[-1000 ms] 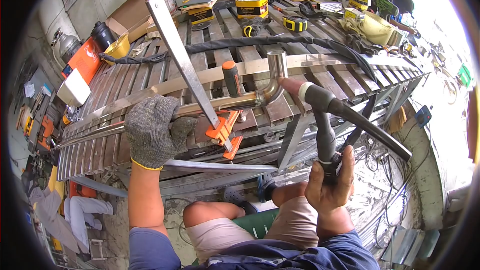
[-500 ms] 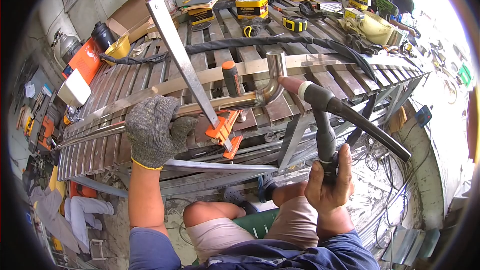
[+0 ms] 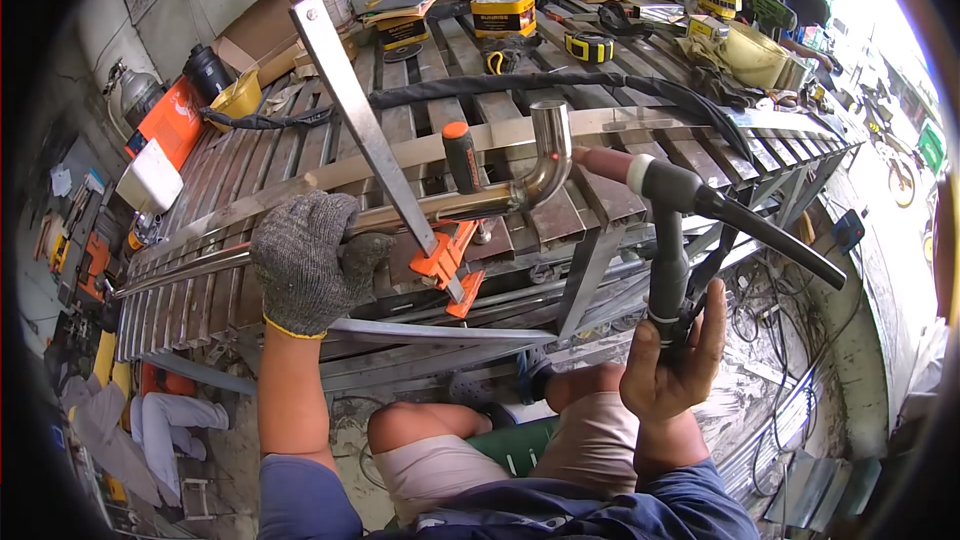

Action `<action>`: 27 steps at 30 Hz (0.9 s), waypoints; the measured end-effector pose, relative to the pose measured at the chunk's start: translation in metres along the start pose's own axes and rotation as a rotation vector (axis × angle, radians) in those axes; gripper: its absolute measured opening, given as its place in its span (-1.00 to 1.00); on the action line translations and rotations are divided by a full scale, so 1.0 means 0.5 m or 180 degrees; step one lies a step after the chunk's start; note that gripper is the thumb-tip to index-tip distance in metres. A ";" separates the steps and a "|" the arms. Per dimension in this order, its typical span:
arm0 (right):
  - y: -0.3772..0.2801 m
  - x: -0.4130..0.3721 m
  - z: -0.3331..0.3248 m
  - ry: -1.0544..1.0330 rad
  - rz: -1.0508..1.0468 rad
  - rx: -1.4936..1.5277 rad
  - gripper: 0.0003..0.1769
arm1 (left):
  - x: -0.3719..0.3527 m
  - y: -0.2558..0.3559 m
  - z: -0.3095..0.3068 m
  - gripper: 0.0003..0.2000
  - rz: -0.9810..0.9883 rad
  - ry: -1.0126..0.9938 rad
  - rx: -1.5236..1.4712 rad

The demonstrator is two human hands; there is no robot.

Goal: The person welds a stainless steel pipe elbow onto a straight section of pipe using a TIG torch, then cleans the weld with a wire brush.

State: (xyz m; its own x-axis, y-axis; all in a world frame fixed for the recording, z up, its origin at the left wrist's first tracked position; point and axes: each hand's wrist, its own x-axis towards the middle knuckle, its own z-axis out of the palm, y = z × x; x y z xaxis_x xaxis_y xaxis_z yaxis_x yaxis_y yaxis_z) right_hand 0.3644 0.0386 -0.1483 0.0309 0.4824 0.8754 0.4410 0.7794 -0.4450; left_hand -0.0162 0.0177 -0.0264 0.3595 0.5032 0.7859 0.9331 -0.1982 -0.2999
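Note:
My gloved left hand [image 3: 308, 262] is wrapped around a long shiny steel pipe [image 3: 430, 210] along the table's near edge. An upturned pipe elbow [image 3: 552, 155] stands at the pipe's right end. An orange F-clamp [image 3: 445, 255] with a long flat bar grips the work beside this hand; its orange-tipped black handle [image 3: 463, 155] stands upright behind the pipe. My bare right hand [image 3: 675, 360] is closed on the handle of a black TIG torch [image 3: 675, 210], thumb and a finger pointing up. The torch's pinkish nozzle faces the elbow, with a small gap between them.
The slatted metal table [image 3: 215, 240] carries a black sleeved cable [image 3: 480, 85], a tape measure [image 3: 590, 47], a yellow box [image 3: 503, 18] and a yellow bowl [image 3: 237, 98]. Cables [image 3: 770, 340] lie on the floor at right. Another person's legs [image 3: 170, 425] show at lower left.
My right hand and the torch have moved right, drawing the nozzle a little away from the elbow. My left hand, pipe and clamp stay nearly still.

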 end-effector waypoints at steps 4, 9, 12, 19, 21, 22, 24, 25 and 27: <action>-0.012 0.017 0.001 -0.0034 -0.0263 -0.0088 -0.16 | 0.001 -0.001 0.001 -0.53 0.0002 0.0011 -0.0033; -0.012 0.033 0.010 0.0187 -0.0530 -0.0276 -0.21 | -0.003 -0.002 0.003 -0.52 -0.0031 -0.0004 0.0089; -0.013 0.033 0.010 0.0161 -0.0527 -0.0244 -0.22 | -0.003 -0.001 0.004 -0.51 -0.0046 -0.0020 0.0085; -0.006 0.033 0.007 -0.0097 -0.0380 0.0119 -0.27 | 0.005 0.001 0.003 -0.54 -0.0092 -0.0016 -0.0029; -0.011 0.034 0.007 -0.0045 -0.0394 0.0029 -0.26 | 0.006 0.001 0.002 -0.55 -0.0068 -0.0045 -0.0002; -0.014 0.037 0.008 0.0030 -0.0445 -0.0076 -0.25 | 0.007 0.003 0.002 -0.54 -0.0062 -0.0055 0.0014; -0.022 0.035 0.005 0.0035 -0.0362 -0.0279 -0.21 | -0.005 -0.006 0.007 -0.48 0.0042 -0.0002 0.0059; -0.020 0.037 0.005 0.0039 -0.0393 -0.0299 -0.22 | -0.005 -0.008 0.006 -0.48 0.0052 -0.0003 0.0044; -0.018 0.037 0.007 0.0053 -0.0376 -0.0243 -0.23 | -0.004 -0.008 0.006 -0.48 0.0038 -0.0013 0.0021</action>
State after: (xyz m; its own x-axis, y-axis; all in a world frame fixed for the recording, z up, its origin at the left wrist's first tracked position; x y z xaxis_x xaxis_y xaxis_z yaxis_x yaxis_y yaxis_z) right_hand 0.3579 0.0416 -0.1289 -0.0106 0.3817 0.9242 0.5093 0.7975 -0.3235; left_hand -0.0209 0.0199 -0.0285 0.3706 0.5041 0.7801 0.9288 -0.1987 -0.3128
